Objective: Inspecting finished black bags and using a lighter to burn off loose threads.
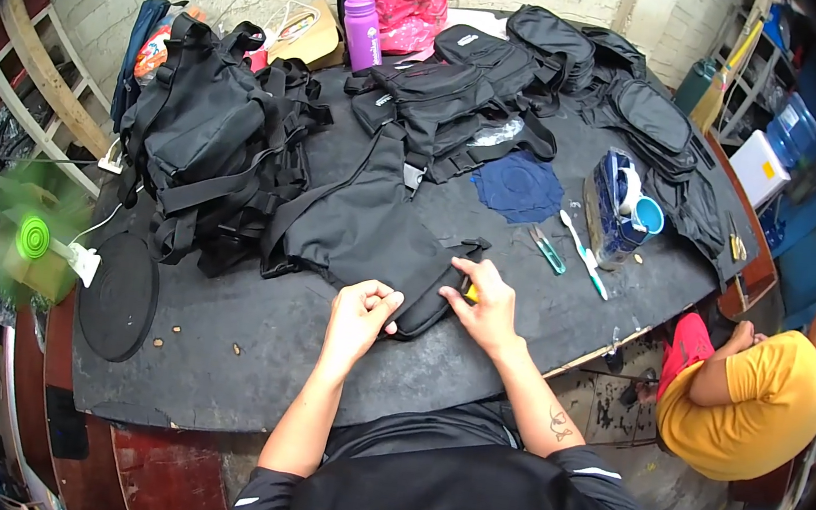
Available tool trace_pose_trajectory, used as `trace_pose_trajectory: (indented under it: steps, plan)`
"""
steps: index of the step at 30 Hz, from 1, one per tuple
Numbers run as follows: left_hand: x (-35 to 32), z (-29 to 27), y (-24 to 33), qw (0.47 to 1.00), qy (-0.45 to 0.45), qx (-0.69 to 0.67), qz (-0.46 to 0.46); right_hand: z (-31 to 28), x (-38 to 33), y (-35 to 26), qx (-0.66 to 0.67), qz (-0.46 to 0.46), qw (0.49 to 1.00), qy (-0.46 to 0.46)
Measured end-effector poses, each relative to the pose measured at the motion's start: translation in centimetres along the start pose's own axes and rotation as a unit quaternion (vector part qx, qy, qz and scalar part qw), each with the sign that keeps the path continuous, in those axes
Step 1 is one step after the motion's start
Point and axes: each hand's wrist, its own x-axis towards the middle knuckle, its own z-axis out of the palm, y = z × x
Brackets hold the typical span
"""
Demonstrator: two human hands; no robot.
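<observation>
A black fabric bag (371, 226) lies spread on the dark table in front of me, its zipped, padded edge toward me. My left hand (361, 312) is closed at that near edge, thumb and forefinger pinched together; whatever is between them is too small to make out. Just right of the edge, my right hand (485, 302) curls around a small yellow object (471, 291), mostly hidden by the fingers. Its thumb and forefinger reach apart toward the bag's edge. Beyond this hand lie green-handled thread snips (547, 251) and a white and teal toothbrush (585, 256).
Black bags (202, 121) are heaped at the left, and more (446, 98) lie at the back. A tape box (614, 213), dark blue cloth (520, 185) and purple bottle (361, 28) stand or lie around. A webbing coil (118, 296) sits near a fan (35, 238). Someone in yellow (753, 405) is at right.
</observation>
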Motion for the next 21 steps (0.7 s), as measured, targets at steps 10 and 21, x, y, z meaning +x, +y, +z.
trace_pose_trajectory:
  steps: [10,21]
  plan:
    - [0.3,0.8,0.8,0.999,0.028,0.025,0.011,-1.3,3.6,6.7,0.303,0.27,0.888,0.216]
    - [2.3,1.0,2.9,0.967,0.116,0.121,0.191,-2.3,0.3,7.3,0.081,0.233,0.969,0.037]
